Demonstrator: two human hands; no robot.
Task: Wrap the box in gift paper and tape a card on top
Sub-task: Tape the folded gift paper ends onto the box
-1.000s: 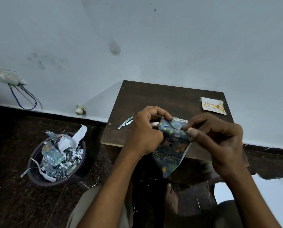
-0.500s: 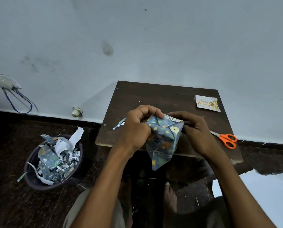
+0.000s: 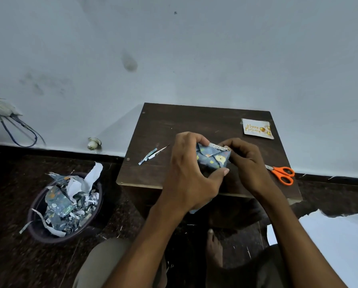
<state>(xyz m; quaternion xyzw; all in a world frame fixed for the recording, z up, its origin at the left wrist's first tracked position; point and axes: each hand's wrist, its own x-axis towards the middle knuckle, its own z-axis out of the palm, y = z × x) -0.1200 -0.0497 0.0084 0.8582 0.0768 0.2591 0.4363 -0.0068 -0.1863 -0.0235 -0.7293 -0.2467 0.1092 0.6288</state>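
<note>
A small box wrapped in blue patterned gift paper [image 3: 213, 157] is held over the front of the dark wooden table [image 3: 194, 125]. A strip of dotted tape runs along its top edge. My left hand [image 3: 191, 175] grips the box from the left, thumb reaching under it. From the right, my right hand [image 3: 246, 163] holds the box with fingers curled at its end fold. A loose paper tail pokes out below my left hand. The white "Happy Birthday" card [image 3: 257, 128] lies at the table's back right.
Orange-handled scissors [image 3: 283, 174] lie at the table's right edge. Paper scraps [image 3: 151, 155] sit on the table's left part. A dark bin [image 3: 63, 206] full of paper offcuts stands on the floor to the left. White paper [image 3: 336, 242] lies at lower right. A bare foot [image 3: 214, 248] rests under the table.
Both hands have brought the box down and away onto the table area. The hanging paper flap, open before, is now folded in under my left hand.
</note>
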